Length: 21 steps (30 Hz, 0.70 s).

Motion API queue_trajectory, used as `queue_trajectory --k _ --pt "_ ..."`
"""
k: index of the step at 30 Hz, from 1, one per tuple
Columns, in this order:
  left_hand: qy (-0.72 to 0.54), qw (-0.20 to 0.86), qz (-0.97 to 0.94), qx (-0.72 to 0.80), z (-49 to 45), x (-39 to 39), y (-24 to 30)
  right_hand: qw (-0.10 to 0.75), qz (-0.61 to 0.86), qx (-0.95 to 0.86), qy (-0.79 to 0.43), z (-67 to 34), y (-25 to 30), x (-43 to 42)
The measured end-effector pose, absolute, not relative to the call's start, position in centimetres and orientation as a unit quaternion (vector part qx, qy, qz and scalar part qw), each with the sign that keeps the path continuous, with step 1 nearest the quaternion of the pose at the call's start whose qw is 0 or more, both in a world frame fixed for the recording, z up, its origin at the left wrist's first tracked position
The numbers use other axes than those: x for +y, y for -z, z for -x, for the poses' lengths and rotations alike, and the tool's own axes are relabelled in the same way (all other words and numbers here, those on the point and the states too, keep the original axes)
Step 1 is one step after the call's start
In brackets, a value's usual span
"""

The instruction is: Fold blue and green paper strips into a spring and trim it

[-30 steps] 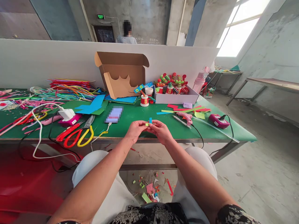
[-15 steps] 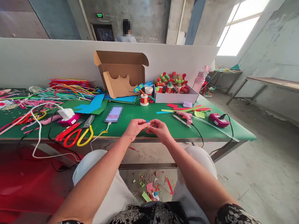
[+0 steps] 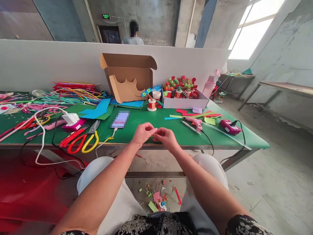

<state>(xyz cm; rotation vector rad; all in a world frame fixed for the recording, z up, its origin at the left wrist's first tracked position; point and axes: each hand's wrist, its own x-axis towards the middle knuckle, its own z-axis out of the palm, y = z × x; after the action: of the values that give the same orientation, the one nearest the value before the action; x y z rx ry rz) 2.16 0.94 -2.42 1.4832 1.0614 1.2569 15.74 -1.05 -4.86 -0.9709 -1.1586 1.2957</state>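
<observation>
My left hand [image 3: 143, 134] and my right hand [image 3: 165, 137] meet at their fingertips over the front edge of the green table [image 3: 171, 130]. Both are closed in a pinch, thumbs against index fingers. Whatever lies between the fingertips is hidden now. Beyond them stands a red and white paper-cup figure [image 3: 152, 105] with a blue head [image 3: 146, 92] on a coiled neck. A pink glue gun [image 3: 196, 123] lies to the right of my right hand. Left of my left hand are a phone [image 3: 120, 119] and red-and-yellow-handled scissors [image 3: 90, 137].
An open cardboard box [image 3: 129, 78] and a white box [image 3: 186, 103] of similar figures stand at the back. Pipe cleaners [image 3: 73, 94] pile up at left. Paper strips [image 3: 200, 114] lie at right, near a purple power socket [image 3: 230, 126]. A white cable [image 3: 40, 140] hangs over the edge.
A small blue piece showed between my fingertips before and is now out of sight behind them. My fingers have shifted slightly; the view has moved a little.
</observation>
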Motion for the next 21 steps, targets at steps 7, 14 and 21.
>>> queue_trajectory --k 7,14,21 --pt "-0.479 0.470 -0.610 0.420 -1.9 1.2 2.7 0.543 0.434 -0.491 -0.526 -15.9 5.1 -0.7" --pt "-0.535 0.461 -0.574 0.414 -1.7 1.5 2.6 0.555 0.417 -0.457 -0.557 -15.9 4.3 -0.9" --pt "-0.539 0.530 -0.501 0.422 -1.4 1.9 2.9 0.598 0.382 -0.409 -0.574 -16.1 3.7 -1.1"
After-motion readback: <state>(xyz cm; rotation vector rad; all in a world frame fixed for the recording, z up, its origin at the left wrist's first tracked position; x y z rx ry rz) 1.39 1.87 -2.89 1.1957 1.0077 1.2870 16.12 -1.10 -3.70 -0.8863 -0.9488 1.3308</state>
